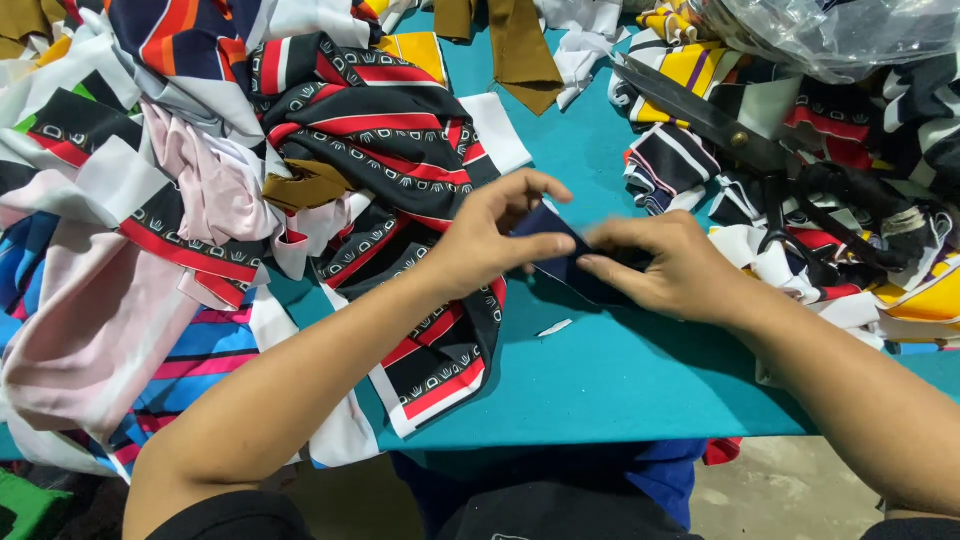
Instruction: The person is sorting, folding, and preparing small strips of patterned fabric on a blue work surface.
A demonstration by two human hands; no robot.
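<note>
Both of my hands meet over the middle of a teal table (620, 370). My left hand (495, 235) pinches the left end of a small dark navy fabric piece (560, 262) between thumb and fingers. My right hand (665, 265) grips the same piece from the right, pressing it toward the tabletop. Most of the navy piece is hidden under my fingers.
A big heap of striped black, red, white and pink fabric (200, 180) covers the left side. Another pile of striped scraps (800, 150) lies at the right with large black scissors (740, 135) on it. A clear plastic bag (830, 30) sits at the top right. A small white scrap (555, 327) lies near the hands.
</note>
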